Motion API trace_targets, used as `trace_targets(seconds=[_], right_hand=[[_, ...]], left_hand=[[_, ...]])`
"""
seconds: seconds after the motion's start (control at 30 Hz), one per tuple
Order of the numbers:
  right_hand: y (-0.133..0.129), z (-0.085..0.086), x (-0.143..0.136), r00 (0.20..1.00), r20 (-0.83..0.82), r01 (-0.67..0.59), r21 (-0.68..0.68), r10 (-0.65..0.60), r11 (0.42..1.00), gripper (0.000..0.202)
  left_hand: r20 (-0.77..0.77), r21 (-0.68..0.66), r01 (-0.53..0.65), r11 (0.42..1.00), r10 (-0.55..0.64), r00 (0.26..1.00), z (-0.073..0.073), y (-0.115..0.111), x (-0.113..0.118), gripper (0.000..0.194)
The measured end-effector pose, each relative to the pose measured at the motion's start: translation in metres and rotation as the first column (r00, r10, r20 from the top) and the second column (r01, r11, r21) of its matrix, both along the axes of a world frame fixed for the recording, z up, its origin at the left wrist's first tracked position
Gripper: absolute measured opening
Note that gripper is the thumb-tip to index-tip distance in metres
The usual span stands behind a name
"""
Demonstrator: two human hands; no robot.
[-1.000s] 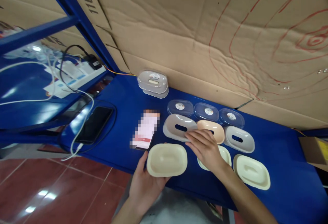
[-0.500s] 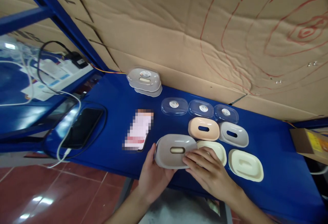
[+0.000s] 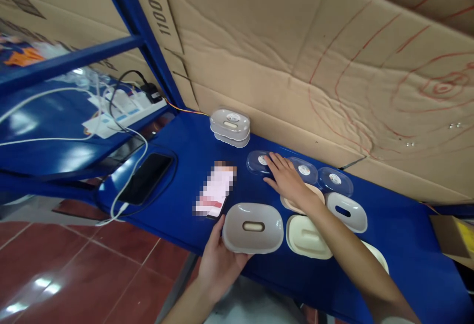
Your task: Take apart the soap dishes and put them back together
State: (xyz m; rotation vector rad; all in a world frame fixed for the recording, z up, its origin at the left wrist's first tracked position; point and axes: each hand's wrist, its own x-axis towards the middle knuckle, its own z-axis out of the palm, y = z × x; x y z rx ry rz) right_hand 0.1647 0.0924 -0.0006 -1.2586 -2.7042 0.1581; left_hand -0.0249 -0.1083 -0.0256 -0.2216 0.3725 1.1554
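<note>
A grey oval soap dish [image 3: 237, 237] with a cream piece showing through its slot rests in my left hand [image 3: 218, 264], thumb at its left side and fingers underneath. My right hand [image 3: 284, 173] reaches across to the back row, fingers stretched over the left clear plastic lid [image 3: 255, 164] with its round label. Two more clear lids, a middle one [image 3: 310, 176] and a right one [image 3: 342, 186], lie beside it. Under my right forearm, a peach dish [image 3: 317, 193] is partly covered. A grey slotted tray [image 3: 357, 218] and a cream dish [image 3: 301, 246] lie nearby.
Stacked lidded grey dishes [image 3: 229, 126] stand at the back against the cardboard wall [image 3: 266, 57]. A lit phone [image 3: 217, 190] and a dark phone [image 3: 148, 178] on a white cable lie left. A power strip [image 3: 122, 116] sits beyond. Another cream dish [image 3: 378, 255] is partly hidden at right.
My right hand has left the grey soap dish and moved up to the left clear lid. My left hand still holds the dish. The view has shifted left.
</note>
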Motion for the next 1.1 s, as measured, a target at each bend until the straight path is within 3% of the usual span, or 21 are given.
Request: trace_targets(seconds=[0.17,0.37,0.53,0.6,0.77,0.9,1.1], right_hand=[[-0.012,0.007,0.002,0.998,0.0,-0.063,-0.039,0.063,0.997,0.06],[-0.02,0.024,0.013,0.994,-0.086,-0.078,-0.081,0.071,0.994,0.062],[-0.076,0.056,0.037,0.962,-0.27,-0.088,-0.13,0.05,0.988,0.064],[-0.107,0.062,0.042,0.966,-0.237,-0.149,-0.165,0.107,0.975,0.065],[-0.152,0.042,0.043,0.96,-0.274,-0.116,-0.198,0.058,0.973,0.069],[-0.16,0.026,0.05,0.941,-0.337,-0.079,-0.146,0.025,0.986,0.067],[-0.164,0.028,0.066,0.925,-0.38,-0.088,-0.173,0.016,0.981,0.076]], left_hand=[[-0.081,0.014,-0.021,1.0,0.022,0.996,0.002,0.002,-0.003,0.05],[-0.053,0.004,0.031,1.0,-0.031,0.998,0.01,0.008,-0.005,0.054],[-0.044,-0.05,0.028,0.998,-0.03,0.999,0.013,0.01,-0.001,0.056],[-0.031,-0.06,0.055,0.997,-0.057,0.998,0.016,0.012,0.004,0.058],[-0.061,-0.078,0.125,0.989,-0.13,0.99,0.025,0.019,0.019,0.054],[-0.134,-0.07,0.151,0.986,-0.16,0.978,0.026,0.02,0.028,0.055],[-0.218,-0.01,0.203,0.979,-0.2,0.955,0.029,0.014,0.034,0.061]])
